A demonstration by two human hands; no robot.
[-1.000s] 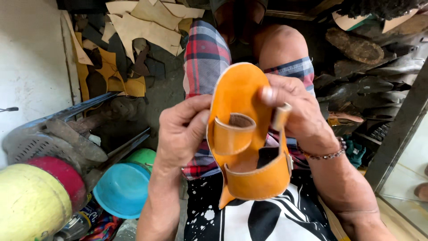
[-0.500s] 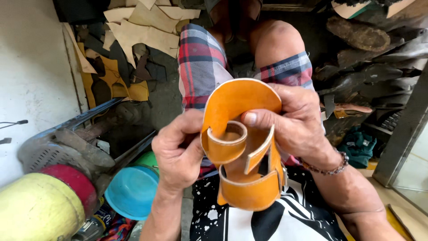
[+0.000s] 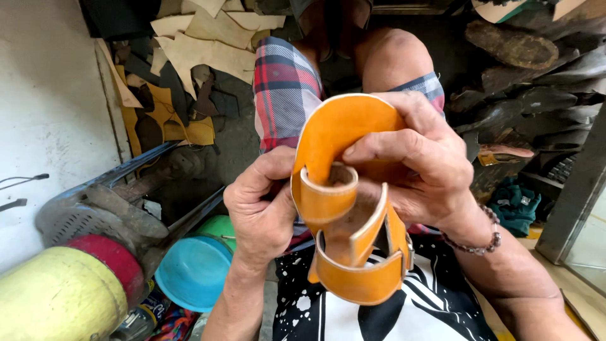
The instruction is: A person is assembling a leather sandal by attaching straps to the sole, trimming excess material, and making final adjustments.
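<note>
Where leather scraps [image 3: 208,50] litter, hands [image 3: 262,208] grip sandal [image 3: 347,208].

1 head-worn view, steeply downward, very close above the hands [image 3: 353,189] and lap.

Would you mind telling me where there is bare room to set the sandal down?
Little. A strip of bare floor shows by the right hand. Left of the left hand, the blue bowl, yellow drum and leather scraps crowd everything.
</note>
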